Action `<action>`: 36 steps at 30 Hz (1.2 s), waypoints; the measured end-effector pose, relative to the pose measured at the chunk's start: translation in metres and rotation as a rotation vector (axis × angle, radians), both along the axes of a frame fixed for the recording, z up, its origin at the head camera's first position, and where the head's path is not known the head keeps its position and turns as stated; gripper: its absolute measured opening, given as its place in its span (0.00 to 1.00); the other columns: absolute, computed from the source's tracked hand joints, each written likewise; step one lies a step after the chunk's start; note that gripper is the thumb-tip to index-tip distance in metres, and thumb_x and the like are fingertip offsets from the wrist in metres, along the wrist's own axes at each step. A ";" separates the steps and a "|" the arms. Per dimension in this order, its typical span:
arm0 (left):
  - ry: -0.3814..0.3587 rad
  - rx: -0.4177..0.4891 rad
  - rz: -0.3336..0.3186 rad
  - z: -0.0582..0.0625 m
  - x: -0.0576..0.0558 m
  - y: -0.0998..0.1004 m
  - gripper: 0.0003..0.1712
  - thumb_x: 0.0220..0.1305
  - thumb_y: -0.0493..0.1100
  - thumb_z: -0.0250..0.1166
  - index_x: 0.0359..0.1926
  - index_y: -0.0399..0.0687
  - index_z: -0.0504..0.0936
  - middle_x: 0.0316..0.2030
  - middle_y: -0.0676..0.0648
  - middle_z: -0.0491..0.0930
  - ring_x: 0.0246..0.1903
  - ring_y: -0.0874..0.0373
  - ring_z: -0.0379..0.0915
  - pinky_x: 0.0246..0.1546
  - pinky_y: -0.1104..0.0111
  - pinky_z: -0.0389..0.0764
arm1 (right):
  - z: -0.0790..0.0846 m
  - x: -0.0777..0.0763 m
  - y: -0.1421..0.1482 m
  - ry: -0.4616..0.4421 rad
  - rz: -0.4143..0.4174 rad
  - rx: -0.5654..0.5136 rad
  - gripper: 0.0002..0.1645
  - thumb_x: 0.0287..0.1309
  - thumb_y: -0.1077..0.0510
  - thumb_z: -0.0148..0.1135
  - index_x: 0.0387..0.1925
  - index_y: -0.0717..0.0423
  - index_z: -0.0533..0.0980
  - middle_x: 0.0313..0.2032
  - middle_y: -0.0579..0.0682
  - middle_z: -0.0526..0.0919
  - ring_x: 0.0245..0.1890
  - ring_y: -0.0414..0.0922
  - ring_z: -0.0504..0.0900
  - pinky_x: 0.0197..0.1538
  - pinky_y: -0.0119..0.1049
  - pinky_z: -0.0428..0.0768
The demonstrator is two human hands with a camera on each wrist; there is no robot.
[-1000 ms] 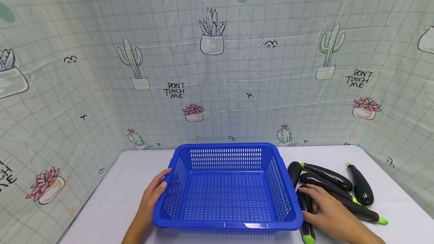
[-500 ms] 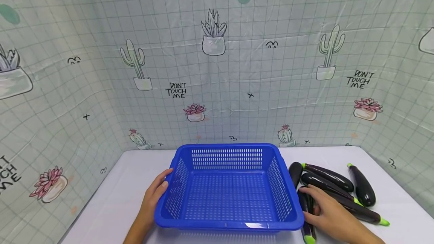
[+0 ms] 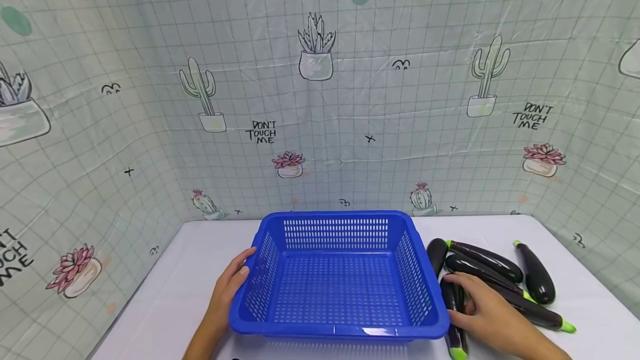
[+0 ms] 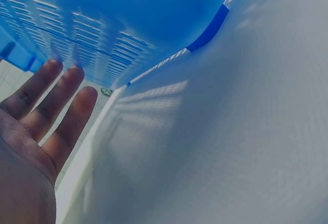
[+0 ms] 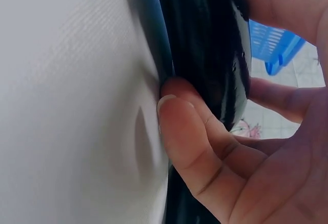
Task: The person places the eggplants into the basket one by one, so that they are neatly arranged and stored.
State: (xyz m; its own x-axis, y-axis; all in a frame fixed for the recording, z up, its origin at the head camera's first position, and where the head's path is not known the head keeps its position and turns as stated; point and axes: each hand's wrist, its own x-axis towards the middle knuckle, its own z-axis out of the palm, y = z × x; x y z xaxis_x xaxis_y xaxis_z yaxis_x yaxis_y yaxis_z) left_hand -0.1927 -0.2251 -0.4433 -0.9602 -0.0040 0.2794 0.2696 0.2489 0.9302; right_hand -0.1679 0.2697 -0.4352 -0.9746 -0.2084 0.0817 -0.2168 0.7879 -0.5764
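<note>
While gripping the nearest eggplant (image 3: 451,294), just right of the blue basket (image 3: 335,288), between curled fingers and thumb of the right hand (image 3: 485,313), best keep that hold firm on the glossy, probably slippery skin and clear of the basket's right rim. Rest the left hand (image 3: 226,289), fingers extended, lightly along the basket's left rim to steady it, and avoid nudging the other eggplants (image 3: 485,260) farther to the basket's right. Compared with a second ago, can make out no clear change in either hand's hold, only a slight rightward drift of the whole view.
</note>
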 end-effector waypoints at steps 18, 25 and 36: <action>0.004 0.016 -0.012 -0.003 0.001 -0.002 0.25 0.78 0.45 0.46 0.72 0.47 0.69 0.70 0.39 0.66 0.58 0.66 0.69 0.55 0.73 0.71 | 0.010 -0.002 0.012 -0.168 0.015 -0.331 0.45 0.64 0.52 0.67 0.73 0.65 0.56 0.22 0.50 0.81 0.23 0.41 0.77 0.27 0.35 0.76; 0.019 0.034 -0.019 -0.003 -0.001 -0.002 0.25 0.78 0.45 0.46 0.71 0.46 0.69 0.69 0.39 0.67 0.57 0.64 0.70 0.54 0.72 0.72 | 0.012 -0.005 0.015 -0.154 -0.054 -0.453 0.43 0.65 0.53 0.66 0.73 0.60 0.57 0.60 0.68 0.72 0.28 0.44 0.81 0.30 0.37 0.79; 0.004 0.014 -0.001 -0.004 -0.002 -0.001 0.25 0.78 0.46 0.46 0.71 0.48 0.69 0.70 0.41 0.67 0.59 0.65 0.68 0.56 0.72 0.70 | 0.006 -0.005 0.020 -0.111 -0.040 -0.591 0.38 0.69 0.58 0.61 0.73 0.63 0.56 0.68 0.71 0.61 0.37 0.45 0.84 0.35 0.40 0.83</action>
